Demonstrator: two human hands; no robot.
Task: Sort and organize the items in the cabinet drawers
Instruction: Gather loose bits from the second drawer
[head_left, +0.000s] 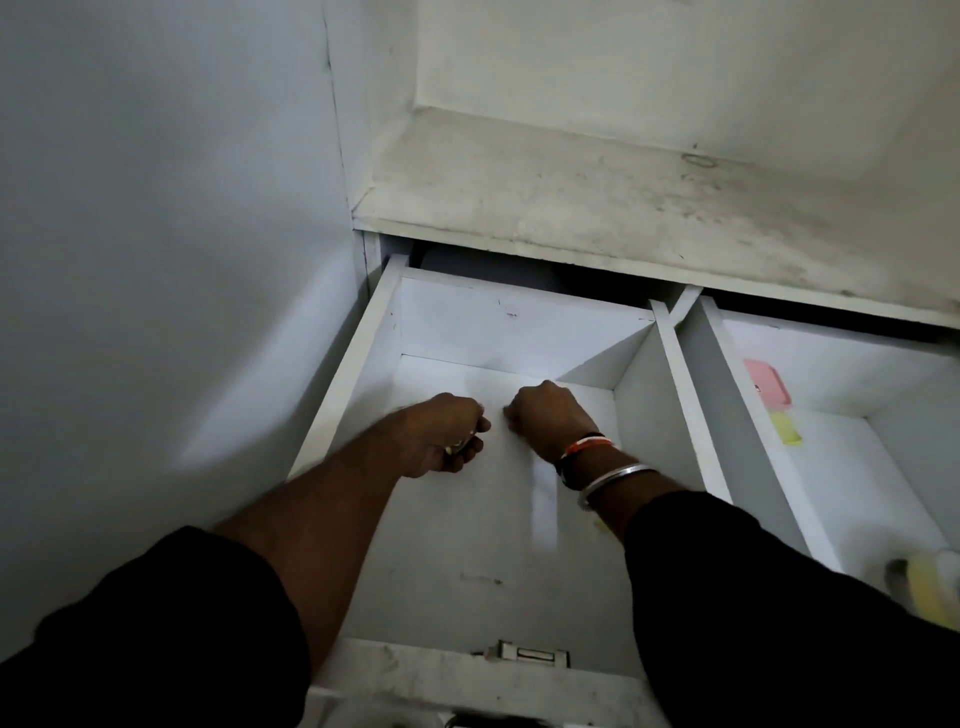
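The left drawer (358, 364) of the white cabinet is pulled out, and a white paper sheet (467, 530) lies over its floor. Both my hands are inside it, close together near the middle. My left hand (441, 434), with a ring on one finger, has its fingers curled down and pinched on the sheet. My right hand (545, 415), with bands and a metal bracelet on the wrist, is closed on the sheet just to its right. A pale crease or strip (545, 504) runs toward me under my right wrist.
The right drawer (711, 415) is open too; it holds a pink item (766, 382), a yellow item (785, 428) and a yellow-white object (930, 587) at its near end. A stained shelf (597, 208) overhangs the drawers. A wall is at the left, and a metal latch (524, 656) sits on the front panel.
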